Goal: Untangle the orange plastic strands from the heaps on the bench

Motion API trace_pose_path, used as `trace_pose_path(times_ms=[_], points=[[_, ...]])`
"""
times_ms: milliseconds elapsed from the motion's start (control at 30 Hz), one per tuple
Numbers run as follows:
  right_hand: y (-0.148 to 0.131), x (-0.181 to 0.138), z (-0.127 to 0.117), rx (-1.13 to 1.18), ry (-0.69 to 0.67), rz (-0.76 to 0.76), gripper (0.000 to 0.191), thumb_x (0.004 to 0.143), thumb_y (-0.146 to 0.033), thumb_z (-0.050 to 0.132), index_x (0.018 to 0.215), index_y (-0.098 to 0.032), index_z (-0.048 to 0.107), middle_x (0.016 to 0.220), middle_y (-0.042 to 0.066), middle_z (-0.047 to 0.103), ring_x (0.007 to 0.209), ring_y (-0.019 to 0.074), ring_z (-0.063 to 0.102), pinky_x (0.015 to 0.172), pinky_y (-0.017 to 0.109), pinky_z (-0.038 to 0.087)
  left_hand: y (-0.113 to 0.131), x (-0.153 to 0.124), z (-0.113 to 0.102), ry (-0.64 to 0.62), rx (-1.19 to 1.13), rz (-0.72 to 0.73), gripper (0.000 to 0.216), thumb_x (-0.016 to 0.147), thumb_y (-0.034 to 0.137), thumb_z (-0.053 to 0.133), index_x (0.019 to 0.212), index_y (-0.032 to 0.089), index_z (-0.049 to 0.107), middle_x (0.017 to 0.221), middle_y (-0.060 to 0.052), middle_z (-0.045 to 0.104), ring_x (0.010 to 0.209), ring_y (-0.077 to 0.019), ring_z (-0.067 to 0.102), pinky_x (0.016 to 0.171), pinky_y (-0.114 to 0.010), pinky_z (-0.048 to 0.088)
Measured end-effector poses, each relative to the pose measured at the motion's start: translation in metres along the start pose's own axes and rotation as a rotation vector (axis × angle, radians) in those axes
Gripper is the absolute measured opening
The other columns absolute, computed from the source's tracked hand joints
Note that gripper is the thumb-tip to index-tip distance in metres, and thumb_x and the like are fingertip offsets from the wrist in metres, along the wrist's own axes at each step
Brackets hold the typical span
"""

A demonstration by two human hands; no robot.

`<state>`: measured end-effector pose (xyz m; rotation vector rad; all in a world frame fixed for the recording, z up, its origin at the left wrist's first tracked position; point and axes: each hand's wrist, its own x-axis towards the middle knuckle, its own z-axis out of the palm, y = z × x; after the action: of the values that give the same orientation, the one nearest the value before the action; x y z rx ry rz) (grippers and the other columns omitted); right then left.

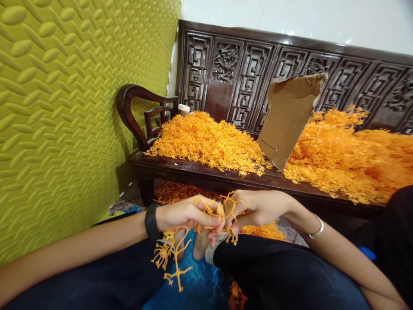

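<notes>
My left hand (183, 214), with a black band at the wrist, and my right hand (258, 207), with a silver bangle, meet over my lap. Both are closed on one orange plastic sprig piece (176, 249), a thin branching frame with small flower-like tips. Its stems hang down below my left hand; more twigs stick up between the fingertips of both hands. My legs in dark trousers lie beneath.
A dark carved wooden bench (200, 172) stands ahead, heaped with orange plastic pieces in a left pile (206, 140) and a right pile (348, 155), split by a cardboard sheet (287, 116). More orange pieces lie under the bench. A green padded wall (64, 107) is at left, blue sheeting (200, 280) below.
</notes>
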<state>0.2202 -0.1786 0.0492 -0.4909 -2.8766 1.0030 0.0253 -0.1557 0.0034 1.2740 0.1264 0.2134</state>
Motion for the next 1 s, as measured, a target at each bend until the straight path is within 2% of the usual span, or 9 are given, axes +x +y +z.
trace_pose_path(times_ms=[267,467,667,733,900,1000], points=[[0.012,0.0,0.001,0.183,-0.108,-0.086,0.025,0.087,-0.021,0.05,0.079,-0.003,0.065,0.068,0.012,0.067,0.061,0.0117,0.06,0.061,0.019,0.047,0.005,0.005,0.009,-0.054,-0.02,-0.058,0.023,0.074,0.031,0.065,0.062,0.012,0.06,0.054,0.001,0.051,0.046,-0.0078,0.046,0.046,-0.022,0.04],[0.01,0.003,-0.001,0.241,-0.049,-0.114,0.024,0.085,-0.022,0.052,0.072,-0.004,0.063,0.066,0.009,0.063,0.062,0.01,0.057,0.062,0.018,0.046,0.008,0.003,0.008,-0.046,-0.032,-0.054,0.021,0.074,0.03,0.065,0.064,0.012,0.06,0.051,0.001,0.048,0.047,-0.0079,0.044,0.046,-0.022,0.038],[0.012,0.004,-0.002,0.427,-0.137,-0.137,0.025,0.084,-0.026,0.055,0.068,-0.007,0.06,0.066,0.006,0.06,0.063,0.0094,0.055,0.062,0.018,0.046,0.011,0.001,0.014,-0.075,-0.073,-0.088,0.022,0.073,0.029,0.065,0.062,0.011,0.06,0.052,0.001,0.048,0.044,-0.0055,0.038,0.044,-0.02,0.033],[0.011,0.001,-0.002,0.421,-0.082,-0.103,0.023,0.083,-0.024,0.056,0.069,-0.007,0.06,0.066,0.004,0.059,0.063,0.0093,0.054,0.062,0.019,0.046,0.014,-0.001,0.013,-0.041,-0.049,-0.047,0.02,0.074,0.028,0.064,0.063,0.011,0.059,0.051,0.001,0.05,0.045,-0.0065,0.042,0.046,-0.02,0.036],[-0.002,-0.004,0.0,0.294,0.269,0.141,0.016,0.084,-0.024,0.055,0.081,-0.01,0.06,0.076,0.004,0.06,0.07,0.01,0.054,0.067,0.024,0.046,0.019,-0.006,0.006,0.172,0.042,0.133,0.018,0.079,0.027,0.058,0.071,0.011,0.06,0.063,-0.004,0.061,0.064,-0.0145,0.06,0.068,-0.027,0.047],[-0.008,0.0,0.003,0.264,0.353,0.192,0.018,0.081,-0.028,0.059,0.085,-0.011,0.06,0.08,0.004,0.062,0.072,0.0103,0.055,0.07,0.025,0.046,0.017,-0.007,0.003,0.23,0.049,0.162,0.012,0.081,0.023,0.055,0.078,0.012,0.06,0.072,-0.004,0.062,0.067,-0.0137,0.06,0.07,-0.028,0.048]])
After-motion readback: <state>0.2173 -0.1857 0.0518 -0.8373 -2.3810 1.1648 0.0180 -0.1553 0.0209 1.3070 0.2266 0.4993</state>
